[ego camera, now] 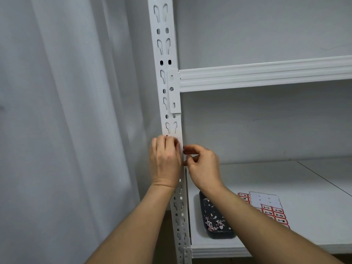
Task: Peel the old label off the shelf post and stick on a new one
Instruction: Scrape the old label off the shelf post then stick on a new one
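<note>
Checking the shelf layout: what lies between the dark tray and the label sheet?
In the head view, only the right forearm crosses between dark scrap-filled tray and red-bordered label sheet.

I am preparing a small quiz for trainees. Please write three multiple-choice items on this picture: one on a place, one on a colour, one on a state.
1. Where is the dark tray?
A. on the lower shelf
B. on the upper shelf
C. on the floor

2. What colour are the borders on the label sheet?
A. blue
B. red
C. green

3. What are the hands doing?
A. hanging idle
B. holding the tray
C. working at the post

Key: 1 A, the tray lies on the lower shelf. 2 B, the label sheet shows red borders. 3 C, the left hand and right hand meet at the post.
</note>
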